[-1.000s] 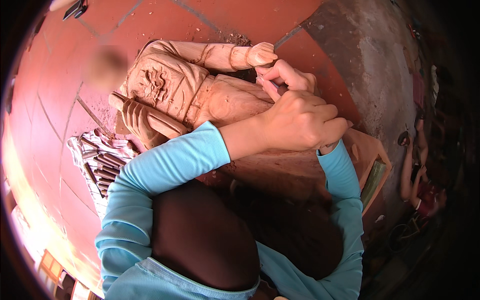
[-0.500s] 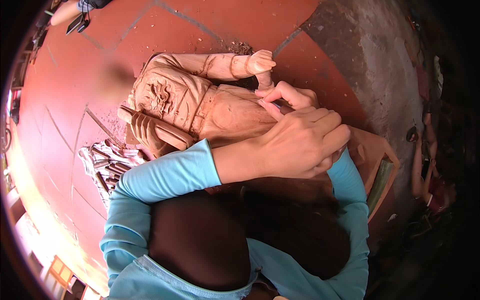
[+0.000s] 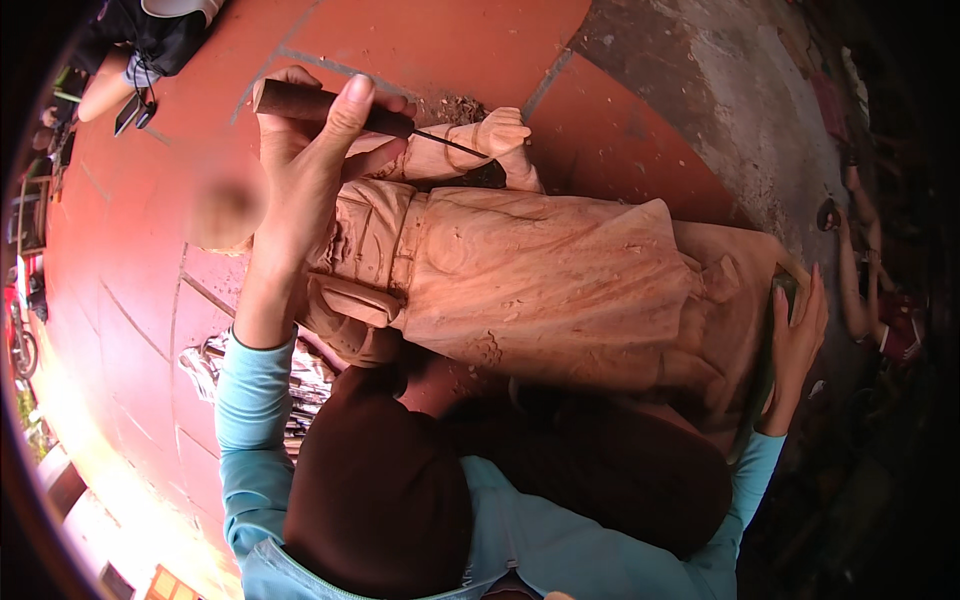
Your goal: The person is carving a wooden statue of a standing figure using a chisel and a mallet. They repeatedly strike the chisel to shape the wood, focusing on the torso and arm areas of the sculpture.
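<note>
My left hand [image 3: 300,170], raised over the chest of a carved wooden figure [image 3: 540,280], is closed around a carving chisel. The chisel [image 3: 335,108] has a dark round handle and a thin dark shaft slanting down to the right, near the figure's fist. The figure lies on its back, with a long draped robe and one bent arm. At the far end, my right hand [image 3: 797,335] rests against the edge of the base [image 3: 745,255], fingers stretched out. Beside that hand lies a long greenish bar [image 3: 757,395], partly covered by it.
Striped cloth [image 3: 207,368] with several tools, mostly hidden by my arm, lies on the red tiled floor [image 3: 120,260]. Wood chips [image 3: 455,108] lie beyond the figure. Another person [image 3: 150,50] sits at upper left. A grey concrete strip [image 3: 740,110] runs at upper right.
My hands have parted from over the robe. The left has risen leftward holding the chisel; the right has moved to the base's far end. More of the robe shows.
</note>
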Action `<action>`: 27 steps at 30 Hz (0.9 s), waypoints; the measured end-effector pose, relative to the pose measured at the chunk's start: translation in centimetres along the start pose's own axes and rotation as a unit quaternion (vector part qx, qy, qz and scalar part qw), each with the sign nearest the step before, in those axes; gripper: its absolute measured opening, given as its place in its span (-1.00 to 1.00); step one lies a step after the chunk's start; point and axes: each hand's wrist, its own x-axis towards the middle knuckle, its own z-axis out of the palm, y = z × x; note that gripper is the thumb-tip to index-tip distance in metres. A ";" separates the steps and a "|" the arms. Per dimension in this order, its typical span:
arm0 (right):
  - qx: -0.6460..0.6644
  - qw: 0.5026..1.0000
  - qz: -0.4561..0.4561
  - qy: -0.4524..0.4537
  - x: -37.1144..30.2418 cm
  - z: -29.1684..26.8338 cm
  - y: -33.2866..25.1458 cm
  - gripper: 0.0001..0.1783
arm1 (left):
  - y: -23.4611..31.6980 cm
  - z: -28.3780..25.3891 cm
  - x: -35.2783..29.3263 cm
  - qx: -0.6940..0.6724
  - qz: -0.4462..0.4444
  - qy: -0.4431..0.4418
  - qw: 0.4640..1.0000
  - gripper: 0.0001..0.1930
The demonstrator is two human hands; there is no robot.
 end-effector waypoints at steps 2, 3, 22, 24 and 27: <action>-0.074 0.993 0.078 -0.056 -3.9 0.5 4.0 -0.36 | -0.8 -0.2 0.3 -0.003 0.004 0.000 1.000 -0.56; -0.093 0.980 0.141 -0.103 -5.9 1.2 5.7 -0.34 | -1.0 -0.4 0.6 0.011 0.018 -0.009 1.000 -0.54; 0.242 0.945 0.151 -0.161 -4.0 -2.8 0.0 -0.65 | -2.3 -0.4 2.6 0.110 0.160 -0.085 0.977 -0.48; 0.277 0.932 0.138 -0.189 -0.7 -3.5 -4.1 -0.66 | -2.1 -0.3 2.7 0.133 0.168 -0.080 0.973 -0.46; 0.376 0.901 0.017 -0.214 3.6 -4.5 -11.3 -0.53 | -1.9 0.3 2.6 0.153 0.163 -0.078 0.972 -0.44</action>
